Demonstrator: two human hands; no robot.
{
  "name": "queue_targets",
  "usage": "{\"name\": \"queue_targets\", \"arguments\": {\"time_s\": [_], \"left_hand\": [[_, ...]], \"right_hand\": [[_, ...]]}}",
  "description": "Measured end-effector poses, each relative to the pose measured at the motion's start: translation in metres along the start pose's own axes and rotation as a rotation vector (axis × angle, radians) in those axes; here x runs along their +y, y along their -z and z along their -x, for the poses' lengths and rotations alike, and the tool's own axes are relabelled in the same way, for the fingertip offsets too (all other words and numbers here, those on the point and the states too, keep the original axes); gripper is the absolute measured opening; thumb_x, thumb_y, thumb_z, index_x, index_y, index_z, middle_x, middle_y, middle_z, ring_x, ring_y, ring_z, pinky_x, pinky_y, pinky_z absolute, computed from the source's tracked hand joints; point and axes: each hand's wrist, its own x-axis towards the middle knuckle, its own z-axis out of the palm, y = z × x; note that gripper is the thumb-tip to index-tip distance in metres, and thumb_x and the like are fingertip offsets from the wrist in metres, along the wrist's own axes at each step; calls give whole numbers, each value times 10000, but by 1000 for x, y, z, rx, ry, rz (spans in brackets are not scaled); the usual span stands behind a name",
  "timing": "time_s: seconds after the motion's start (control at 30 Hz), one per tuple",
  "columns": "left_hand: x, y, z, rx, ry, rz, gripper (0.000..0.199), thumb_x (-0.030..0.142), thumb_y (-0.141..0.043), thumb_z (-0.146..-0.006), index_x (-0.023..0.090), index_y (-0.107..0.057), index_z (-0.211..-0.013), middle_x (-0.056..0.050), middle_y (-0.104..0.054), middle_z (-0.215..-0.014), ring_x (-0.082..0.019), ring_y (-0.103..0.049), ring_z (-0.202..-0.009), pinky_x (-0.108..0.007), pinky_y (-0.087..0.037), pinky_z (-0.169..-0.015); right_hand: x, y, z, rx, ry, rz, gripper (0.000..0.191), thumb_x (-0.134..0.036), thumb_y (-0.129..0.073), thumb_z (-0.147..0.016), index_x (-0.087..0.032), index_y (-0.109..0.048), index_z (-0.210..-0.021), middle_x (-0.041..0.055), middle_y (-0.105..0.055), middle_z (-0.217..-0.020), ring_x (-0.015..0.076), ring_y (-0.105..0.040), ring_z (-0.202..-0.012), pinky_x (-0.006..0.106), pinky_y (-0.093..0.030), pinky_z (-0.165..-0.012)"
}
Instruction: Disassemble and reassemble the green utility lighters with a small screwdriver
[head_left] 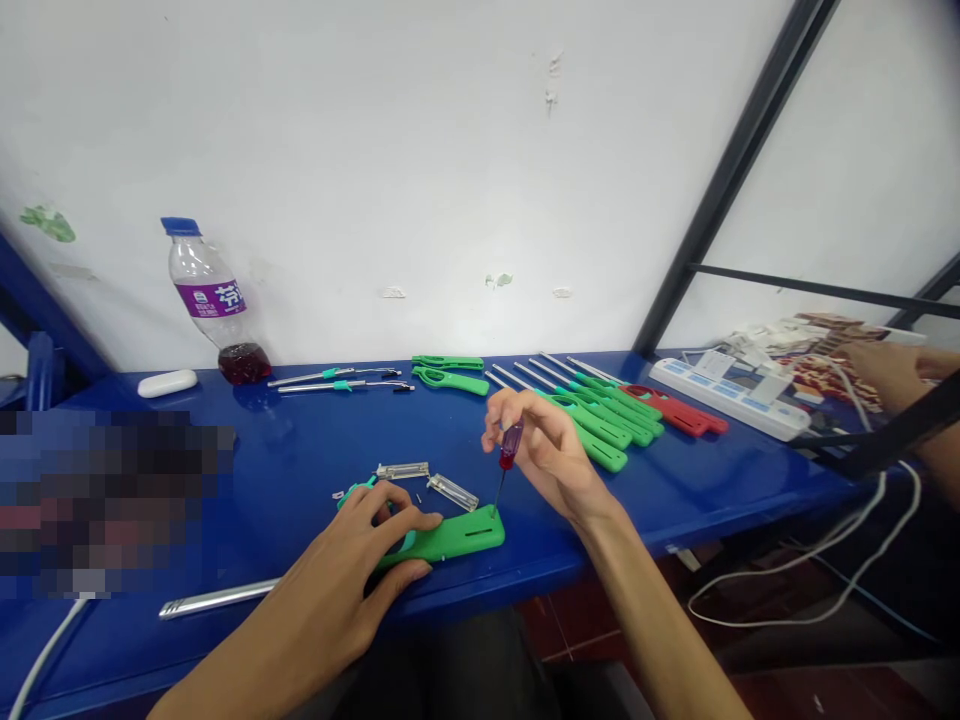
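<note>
My left hand (375,560) grips a green long-necked gas lighter (463,537) and presses it on the blue table near the front edge. The lighter's metal tube (217,598) sticks out to the left beyond my wrist. In my right hand (547,450) is a small screwdriver (511,446) with a dark red handle, held upright. Its tip touches the right end of the green handle, beside the slot. Just behind lie two clear fuel tanks (453,492) and a turquoise part (358,491), partly hidden by my left fingers.
Several green lighters (600,425) and red ones (682,412) lie to the right, by a white power strip (727,398). Behind are green shells (450,380) and metal tubes (322,386). A bottle (214,300) and white case (167,383) stand back left. Another person's hand (892,375) is far right.
</note>
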Motion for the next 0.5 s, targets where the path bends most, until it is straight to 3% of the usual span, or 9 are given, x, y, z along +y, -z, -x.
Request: {"name": "queue_targets", "arguments": {"time_s": [0.23,0.37,0.5], "left_hand": [[-1,-2,1,-11,-2,2,346,435,-528,-1061,360,-632,-1382,-42,-628,-1251,-252,-659,-1121,-480,-544,-1047],[0,-1,2,3,3,6,347,434,-512,-1068,367,-619,-1392,-46,-626,-1261,-254,-652,-1129,-469,-552,-1028],[0,-1,3,8,-10,10,344,418,-533,-1064,365,-618,-1393,-44,-636,-1253,-244,-657,-1119,-461,-535,-1057]], "right_hand": [[0,-3,-2,20,-13,-3,169,-431,-658,-1071,-272,-712,-1077,20,-669,-920,178,-624,-803,306,-517,-777],[0,-3,-1,34,-8,9,133,-387,-769,-1001,-272,-712,-1037,17,-650,-1019,167,-602,-837,284,-502,-756],[0,0,0,-9,-49,4,164,-418,-751,-1010,-271,-718,-1073,13,-657,-903,180,-620,-788,311,-525,-752]]}}
